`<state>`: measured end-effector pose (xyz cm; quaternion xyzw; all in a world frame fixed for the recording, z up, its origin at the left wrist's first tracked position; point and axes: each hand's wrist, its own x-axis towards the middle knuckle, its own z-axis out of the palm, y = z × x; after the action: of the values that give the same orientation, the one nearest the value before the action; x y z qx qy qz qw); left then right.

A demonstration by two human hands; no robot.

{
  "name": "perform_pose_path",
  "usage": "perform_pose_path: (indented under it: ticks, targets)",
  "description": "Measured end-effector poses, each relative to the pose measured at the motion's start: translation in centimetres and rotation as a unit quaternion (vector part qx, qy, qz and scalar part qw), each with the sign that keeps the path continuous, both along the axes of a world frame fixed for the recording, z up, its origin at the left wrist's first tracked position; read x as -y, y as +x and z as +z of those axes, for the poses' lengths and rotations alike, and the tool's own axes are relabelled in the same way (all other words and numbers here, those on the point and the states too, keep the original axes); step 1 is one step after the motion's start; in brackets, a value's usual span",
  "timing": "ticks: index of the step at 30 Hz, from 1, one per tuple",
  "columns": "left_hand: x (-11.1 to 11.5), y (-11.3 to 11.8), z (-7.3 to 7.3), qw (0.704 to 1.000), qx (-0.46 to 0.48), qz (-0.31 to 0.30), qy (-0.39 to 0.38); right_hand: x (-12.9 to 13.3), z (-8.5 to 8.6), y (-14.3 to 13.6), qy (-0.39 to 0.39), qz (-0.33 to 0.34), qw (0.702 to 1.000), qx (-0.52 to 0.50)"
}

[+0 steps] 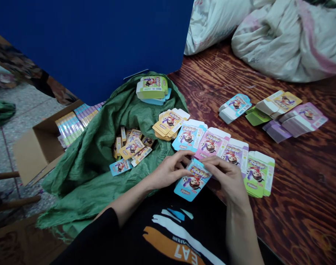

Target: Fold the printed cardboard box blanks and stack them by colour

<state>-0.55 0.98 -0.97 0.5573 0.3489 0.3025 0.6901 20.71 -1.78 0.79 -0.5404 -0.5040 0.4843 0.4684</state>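
Note:
A blue printed card box [192, 181] is held between my two hands, close above my lap. My left hand [173, 167] pinches its left edge near the top. The fingers of my right hand [225, 173] close on its upper right corner. Just beyond lie flat card boxes in a row: a yellow stack [170, 123], a blue stack [188, 136], a pink stack [212, 141], a purple stack [234, 152] and a green stack [257, 175]. My fingers partly cover the pink and purple ones.
A green sack [102, 147] at the left holds several folded boxes [133, 147]. More boxes [153, 86] rest on its top edge. Bundled boxes [281, 110] stand at the right on the wooden table [303, 165]. A cardboard carton [37, 151], blue panel [102, 40] and white sacks [283, 44] surround this.

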Motion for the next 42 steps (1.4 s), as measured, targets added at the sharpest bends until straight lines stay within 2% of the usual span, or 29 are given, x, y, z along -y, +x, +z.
perform_pose_path:
  ticks: [4,7,13,17,20,26,29,31,33,34,36,38,39,40,42]
  targets:
    - [-0.1,0.0,-0.3,0.999,0.022,0.028,-0.02,0.7,-1.0,0.0,0.002,-0.018,1.0,-0.019]
    - [-0.3,-0.1,-0.2,1.0,0.021,0.02,-0.006,1.1,-1.4,0.0,-0.001,-0.031,0.999,-0.025]
    - [-0.4,-0.1,0.1,1.0,0.024,0.01,0.012,1.3,-1.4,0.4,0.039,0.001,0.999,0.006]
    - [-0.4,-0.5,0.3,0.999,0.036,0.024,0.007,1.7,-1.6,0.1,0.029,-0.003,0.999,0.018]
    - [-0.4,-0.7,0.4,1.0,0.023,0.012,0.015,1.8,-1.7,0.0,0.039,0.008,0.999,0.015]
    - [-0.5,-1.1,0.7,0.991,-0.048,-0.021,0.126,1.8,-0.8,0.0,0.091,0.072,0.992,0.059]
    - [-0.8,-3.4,1.6,0.981,-0.091,-0.046,0.164,0.9,-0.3,-0.4,0.119,0.117,0.979,0.119]
    - [-1.1,-6.3,2.4,0.972,-0.148,-0.02,0.181,-0.5,0.1,-0.7,0.133,0.118,0.967,0.181]
    - [-1.6,-9.7,3.2,0.95,-0.24,0.057,0.192,-2.6,0.3,-1.1,0.138,0.094,0.948,0.271]
    - [-1.8,-11.3,3.6,0.93,-0.297,0.097,0.192,-3.8,0.5,-1.3,0.133,0.081,0.933,0.325]
    - [-1.9,-13.7,3.9,0.87,-0.409,0.175,0.211,-6.2,0.6,-2.0,0.098,0.081,0.89,0.437]
    - [-1.8,-14.7,3.9,0.82,-0.471,0.223,0.237,-8.3,0.6,-2.9,0.044,0.107,0.843,0.526]
    - [-1.6,-14.6,3.8,0.815,-0.472,0.226,0.249,-9.0,0.5,-3.3,0.024,0.121,0.822,0.556]
    - [-1.4,-14.3,3.6,0.825,-0.455,0.213,0.259,-9.6,0.4,-3.6,0.014,0.13,0.806,0.577]
    - [-1.0,-12.8,3.4,0.87,-0.389,0.151,0.262,-10.3,0.0,-3.9,0.022,0.128,0.792,0.597]
